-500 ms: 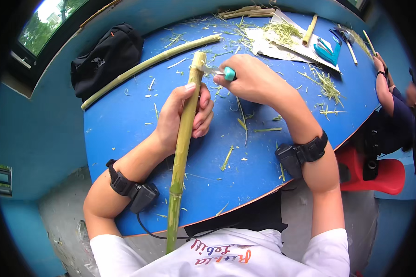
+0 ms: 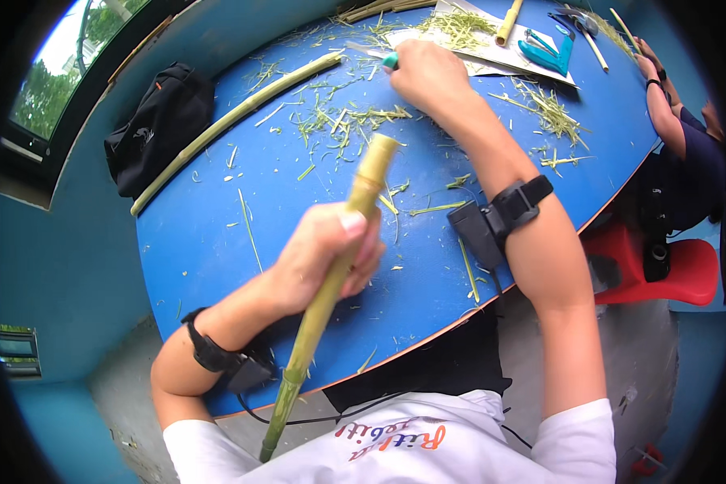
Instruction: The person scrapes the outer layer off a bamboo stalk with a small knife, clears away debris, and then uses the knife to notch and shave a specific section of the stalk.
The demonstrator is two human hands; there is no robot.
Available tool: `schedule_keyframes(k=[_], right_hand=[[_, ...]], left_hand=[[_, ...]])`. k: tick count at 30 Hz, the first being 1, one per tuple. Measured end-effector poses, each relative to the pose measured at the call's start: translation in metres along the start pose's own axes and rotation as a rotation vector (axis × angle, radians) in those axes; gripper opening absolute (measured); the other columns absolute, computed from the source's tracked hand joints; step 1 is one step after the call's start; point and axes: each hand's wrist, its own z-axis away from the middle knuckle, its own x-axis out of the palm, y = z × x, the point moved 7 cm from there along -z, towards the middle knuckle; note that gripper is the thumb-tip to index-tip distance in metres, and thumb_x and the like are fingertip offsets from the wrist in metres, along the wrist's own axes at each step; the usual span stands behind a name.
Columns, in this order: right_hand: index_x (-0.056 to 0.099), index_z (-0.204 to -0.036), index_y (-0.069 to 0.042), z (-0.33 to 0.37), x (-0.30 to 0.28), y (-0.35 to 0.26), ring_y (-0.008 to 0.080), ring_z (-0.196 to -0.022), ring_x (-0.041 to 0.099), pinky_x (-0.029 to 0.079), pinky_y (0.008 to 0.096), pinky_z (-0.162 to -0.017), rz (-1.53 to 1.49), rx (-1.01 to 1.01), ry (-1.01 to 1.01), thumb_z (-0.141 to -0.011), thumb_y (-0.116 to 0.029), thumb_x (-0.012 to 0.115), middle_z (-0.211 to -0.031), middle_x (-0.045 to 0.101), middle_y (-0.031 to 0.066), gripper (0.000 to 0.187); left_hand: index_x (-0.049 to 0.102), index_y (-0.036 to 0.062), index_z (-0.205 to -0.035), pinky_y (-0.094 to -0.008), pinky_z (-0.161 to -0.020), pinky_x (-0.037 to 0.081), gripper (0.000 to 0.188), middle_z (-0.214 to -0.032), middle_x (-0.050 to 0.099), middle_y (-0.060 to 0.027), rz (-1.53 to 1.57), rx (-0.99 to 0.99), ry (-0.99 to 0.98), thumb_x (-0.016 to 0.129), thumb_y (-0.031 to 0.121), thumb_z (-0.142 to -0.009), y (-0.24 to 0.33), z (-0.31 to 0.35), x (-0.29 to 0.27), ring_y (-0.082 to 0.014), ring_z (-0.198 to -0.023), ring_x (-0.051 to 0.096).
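Note:
My left hand [image 2: 327, 254] is wrapped round a green-yellow bamboo stick [image 2: 319, 315], just below its upper joint. The stick slants from my shirt up over the table, its cut end uppermost and blurred. In my right hand [image 2: 434, 74] is a knife [image 2: 390, 61] with a teal handle. Its thin blade points left, away from the stick, over the shavings on the far side of the table. Scattered green shavings [image 2: 343, 121] lie between the stick's top and the knife.
A longer bamboo stick [image 2: 234, 121] lies at the left, against a black bag [image 2: 163, 121]. White sheets [image 2: 492, 56] with shavings, a short bamboo piece [image 2: 508, 22] and a teal tool [image 2: 548, 52] are far right. Another person's arm [image 2: 665, 113] rests at the right edge, near a red chair [image 2: 686, 270].
The knife has left the stick's upper end and moved up and away with my right hand. My left hand has lowered the stick and tilted its top to the right.

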Motion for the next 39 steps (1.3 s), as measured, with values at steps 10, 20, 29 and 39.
schedule_keyframes(k=[10,20,29,39], right_hand=[[0.05,-0.063,0.001,0.023,-0.011,-0.04,0.0176,-0.051,0.039,0.036,0.0361,-0.051,-0.503,-0.153,-0.191,-0.084,-0.032,0.063,-0.053,0.043,0.0084,0.041],[0.054,-0.066,-0.003,0.04,-0.005,-0.063,0.007,-0.056,0.036,0.03,0.0274,-0.049,-0.809,-0.169,-0.465,-0.084,-0.025,0.064,-0.056,0.041,-0.0029,0.03],[0.057,-0.077,0.005,0.044,-0.009,-0.053,0.0318,-0.058,0.049,0.04,0.0399,-0.058,-0.379,-0.237,-0.381,-0.083,-0.026,0.063,-0.063,0.052,0.0202,0.032],[0.063,-0.081,0.003,0.049,-0.011,-0.058,0.0397,-0.068,0.057,0.045,0.0428,-0.062,-0.179,-0.276,-0.412,-0.081,-0.026,0.064,-0.068,0.058,0.022,0.029]], left_hand=[[0.039,0.0095,-0.073,-0.0227,-0.04,0.029,0.041,-0.051,0.039,-0.0014,0.284,0.179,0.079,0.034,0.046,-0.092,0.018,-0.013,-0.041,-0.0109,-0.042,0.036],[0.04,0.0108,-0.079,-0.0232,-0.04,0.03,0.038,-0.051,0.039,0.0002,0.407,0.193,0.053,0.031,0.045,-0.092,0.016,-0.014,-0.041,-0.0114,-0.039,0.037],[0.045,0.0105,-0.096,-0.0233,-0.04,0.032,0.035,-0.051,0.037,0.0017,0.384,0.225,0.326,0.028,0.041,-0.1,0.018,-0.012,-0.057,-0.0094,-0.038,0.036],[0.041,0.0093,-0.093,-0.0223,-0.039,0.027,0.012,-0.052,0.035,0.002,0.115,0.191,0.396,0.051,0.013,-0.09,0.021,-0.012,-0.049,-0.0077,-0.04,0.036]])
